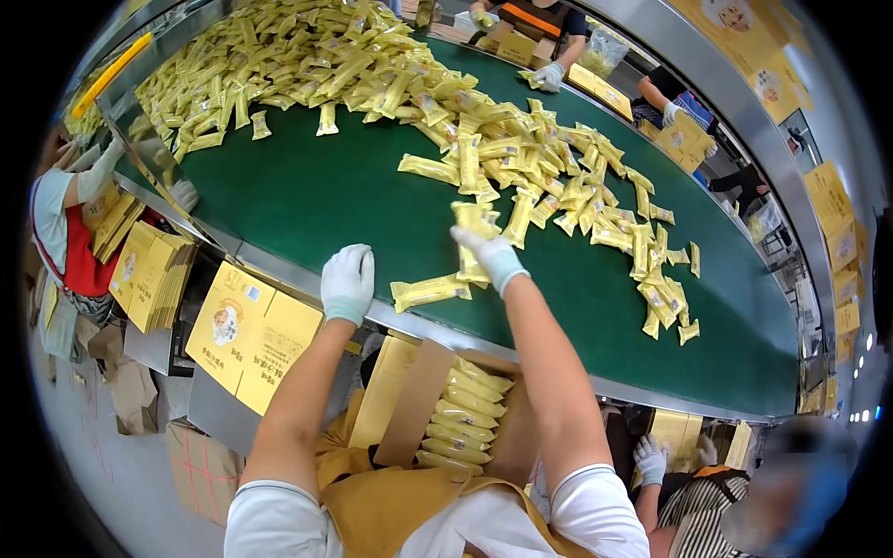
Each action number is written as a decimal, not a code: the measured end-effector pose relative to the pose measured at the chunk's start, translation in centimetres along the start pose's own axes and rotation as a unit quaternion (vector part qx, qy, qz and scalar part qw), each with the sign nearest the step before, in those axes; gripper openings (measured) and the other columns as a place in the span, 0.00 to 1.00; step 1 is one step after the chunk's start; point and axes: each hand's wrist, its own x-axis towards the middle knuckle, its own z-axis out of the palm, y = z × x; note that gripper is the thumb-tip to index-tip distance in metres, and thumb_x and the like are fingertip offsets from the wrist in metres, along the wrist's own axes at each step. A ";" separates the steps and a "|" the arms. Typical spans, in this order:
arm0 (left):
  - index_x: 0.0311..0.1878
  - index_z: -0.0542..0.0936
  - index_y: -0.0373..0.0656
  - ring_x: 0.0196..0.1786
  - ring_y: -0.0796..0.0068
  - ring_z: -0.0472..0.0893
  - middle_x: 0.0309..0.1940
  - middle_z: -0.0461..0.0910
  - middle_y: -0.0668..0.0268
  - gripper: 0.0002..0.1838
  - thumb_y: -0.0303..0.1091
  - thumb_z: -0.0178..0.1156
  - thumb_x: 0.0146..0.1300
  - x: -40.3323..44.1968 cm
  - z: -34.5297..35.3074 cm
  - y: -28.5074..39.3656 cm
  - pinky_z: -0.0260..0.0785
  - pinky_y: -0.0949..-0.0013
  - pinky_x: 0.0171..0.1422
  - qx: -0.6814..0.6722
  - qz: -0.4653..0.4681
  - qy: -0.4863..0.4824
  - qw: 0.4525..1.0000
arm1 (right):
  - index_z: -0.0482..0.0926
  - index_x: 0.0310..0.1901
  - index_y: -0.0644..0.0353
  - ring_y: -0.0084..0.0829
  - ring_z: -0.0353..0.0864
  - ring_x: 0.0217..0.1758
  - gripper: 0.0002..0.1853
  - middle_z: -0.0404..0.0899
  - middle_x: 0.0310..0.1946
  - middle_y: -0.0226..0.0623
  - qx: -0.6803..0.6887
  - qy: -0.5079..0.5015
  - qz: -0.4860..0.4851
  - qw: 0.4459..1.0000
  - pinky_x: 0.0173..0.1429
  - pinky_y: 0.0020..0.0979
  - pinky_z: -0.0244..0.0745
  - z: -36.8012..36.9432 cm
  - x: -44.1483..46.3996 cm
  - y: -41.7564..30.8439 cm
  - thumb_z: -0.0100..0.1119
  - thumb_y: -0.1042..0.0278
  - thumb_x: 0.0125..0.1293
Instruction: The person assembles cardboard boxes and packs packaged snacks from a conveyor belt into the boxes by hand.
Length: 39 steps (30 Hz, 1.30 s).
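Observation:
My right hand [488,253], in a white glove, is closed around yellow wrapped snack packets [473,219] over the green conveyor belt [307,195]. Just left of it a single packet [430,292] lies near the belt's front edge. My left hand [348,279], also gloved, rests at that edge with its fingers curled together and no packet visible in it. Below my arms, an open carton [409,409] holds a column of packets [465,409], stacked flat one above another. The undersides of my left fingers are hidden.
A large heap of packets [307,56] covers the far left of the belt and trails right. Printed yellow cartons [244,325] stand left of my left arm. Co-workers' gloved hands [549,76] work across the belt; others stand left and lower right.

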 end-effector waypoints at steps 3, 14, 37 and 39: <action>0.45 0.84 0.43 0.49 0.55 0.82 0.47 0.85 0.61 0.10 0.37 0.57 0.71 0.0 0.1 -0.1 0.73 0.55 0.56 -0.001 0.001 -0.004 1.000 | 0.69 0.69 0.64 0.52 0.75 0.68 0.61 0.75 0.65 0.56 -0.231 0.040 0.020 0.972 0.73 0.44 0.69 1.4 -3.6 -4.4 0.71 0.21 0.42; 0.45 0.84 0.44 0.48 0.57 0.82 0.46 0.85 0.63 0.10 0.39 0.57 0.71 -0.2 0.2 -0.8 0.72 0.55 0.56 -0.005 0.007 0.002 1.000 | 0.76 0.62 0.59 0.49 0.75 0.63 0.53 0.77 0.61 0.46 -0.388 -0.043 -0.147 0.909 0.69 0.42 0.69 -1.0 -7.1 -2.2 0.71 0.23 0.40; 0.43 0.84 0.44 0.46 0.57 0.83 0.44 0.85 0.64 0.09 0.37 0.58 0.70 0.1 0.1 -1.7 0.73 0.56 0.54 -0.005 0.025 0.001 1.000 | 0.75 0.64 0.60 0.52 0.61 0.76 0.54 0.63 0.72 0.58 -0.450 0.060 -0.200 0.868 0.81 0.62 0.35 -7.4 -10.4 8.9 0.73 0.27 0.39; 0.43 0.84 0.44 0.46 0.57 0.83 0.44 0.85 0.64 0.09 0.37 0.58 0.71 0.1 0.0 -1.9 0.73 0.56 0.54 -0.002 0.024 -0.003 1.000 | 0.74 0.65 0.59 0.51 0.64 0.72 0.54 0.67 0.68 0.55 -0.457 0.067 -0.190 0.866 0.80 0.59 0.43 -7.0 -10.8 7.9 0.74 0.29 0.40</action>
